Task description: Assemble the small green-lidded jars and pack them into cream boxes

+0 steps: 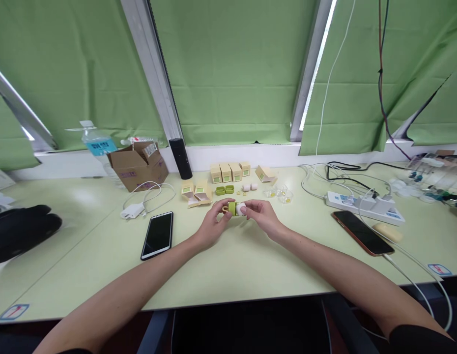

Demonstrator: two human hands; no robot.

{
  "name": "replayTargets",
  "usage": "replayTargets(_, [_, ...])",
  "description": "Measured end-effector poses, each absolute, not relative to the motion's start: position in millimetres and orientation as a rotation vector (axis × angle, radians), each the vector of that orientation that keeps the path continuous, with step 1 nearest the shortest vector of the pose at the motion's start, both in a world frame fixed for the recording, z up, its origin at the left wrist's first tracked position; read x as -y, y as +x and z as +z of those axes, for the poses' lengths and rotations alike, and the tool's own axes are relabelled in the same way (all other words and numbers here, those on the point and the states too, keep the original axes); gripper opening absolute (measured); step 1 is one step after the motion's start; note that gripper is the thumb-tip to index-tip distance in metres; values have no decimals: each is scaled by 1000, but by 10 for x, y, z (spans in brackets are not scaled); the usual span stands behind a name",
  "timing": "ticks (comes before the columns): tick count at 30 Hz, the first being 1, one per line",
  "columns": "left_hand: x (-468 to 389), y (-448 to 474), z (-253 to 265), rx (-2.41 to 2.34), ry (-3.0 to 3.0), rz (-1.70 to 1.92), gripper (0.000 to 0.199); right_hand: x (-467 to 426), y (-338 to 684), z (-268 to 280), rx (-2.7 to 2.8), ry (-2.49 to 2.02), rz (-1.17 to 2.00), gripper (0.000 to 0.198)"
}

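Note:
Between thumb and fingers, my left hand (pixel 215 221) holds a small green holder (pixel 232 209) with a pale loop at its left end. My right hand (pixel 264 216) pinches a white rounded piece (pixel 241 209) against the holder's right end; how far it sits inside, I cannot tell. Just beyond my hands lie two green open-topped pieces (pixel 224 190), two pale pink-white cylinders (pixel 249 187) and tiny yellowish bits (pixel 241 193). Clear plastic pieces (pixel 280 193) with yellow spots lie to their right. Small cream boxes (pixel 225 173) stand in a row behind.
Opened cream boxes (pixel 196 192) lie left of the row. A phone (pixel 158 235) and white charger (pixel 132 210) are on the left, near a cardboard box (pixel 138 167) and black cylinder (pixel 180 159). At right are a power strip (pixel 364 207), cables and another phone (pixel 362 232).

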State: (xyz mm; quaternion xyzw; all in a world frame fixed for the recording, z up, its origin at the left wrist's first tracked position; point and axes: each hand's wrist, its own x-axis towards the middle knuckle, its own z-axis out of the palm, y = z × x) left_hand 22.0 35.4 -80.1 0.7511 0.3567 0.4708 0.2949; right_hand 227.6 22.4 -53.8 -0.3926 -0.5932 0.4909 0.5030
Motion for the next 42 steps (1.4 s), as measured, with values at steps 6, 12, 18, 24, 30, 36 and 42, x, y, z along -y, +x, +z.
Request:
replayTargets(6, [-297, 210, -781, -962, 2137, 1192, 43, -247, 2257, -599, 1416, -943, 1189, 43])
replayTargets(12, [-229, 244, -778, -1006, 2242, 1182, 50, -230, 2223, -617, 1378, -931, 1188, 45])
replayTargets(18, [-201, 297, -793, -1095, 2345, 1270, 53, -146, 2173, -589, 1358, -905, 1208, 45])
replayTargets(24, [-196, 331, -787, -1145, 2489, 1289, 43, -128, 2140, -616, 1312, -868, 1256, 48])
replayTargets(30, [-199, 345, -802, -1126, 2515, 1294, 42, -138, 2100, -675, 1265, -872, 1258, 51])
replayTargets(36, [-218, 333, -805, -1111, 2373, 1343, 41, -110, 2073, -674, 1223, -850, 1302, 52])
replayTargets(42, [-227, 322, -786, -1115, 2280, 1370, 39, -102, 2083, -661, 1219, -835, 1322, 53])
